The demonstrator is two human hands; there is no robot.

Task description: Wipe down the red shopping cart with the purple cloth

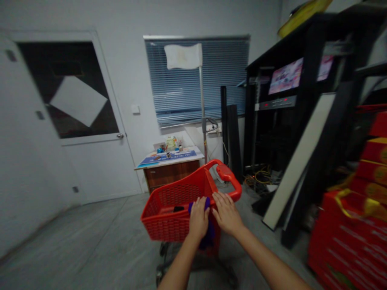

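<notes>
A red plastic shopping cart [172, 223] stands in front of me, its looped handle [236, 189] towards the right. My left hand [199, 217] is closed over a purple cloth [207, 239] that hangs across the cart's near rim. Next to it, my right hand [226, 212] lies on the rim by the base of the handle, its fingers stretched out and the thumb apart. It holds no separate thing that I can see. Inside the basket is a small dark object [178, 209], too blurred to name.
Beyond the cart stands a wooden cabinet [169, 176] with small items on top, beside a pole with a white flag [183, 56]. Leaning boards [299, 161] and a black rack [252, 121] are at the right. Red boxes [338, 237] are stacked nearer. A white door [96, 169] is at left.
</notes>
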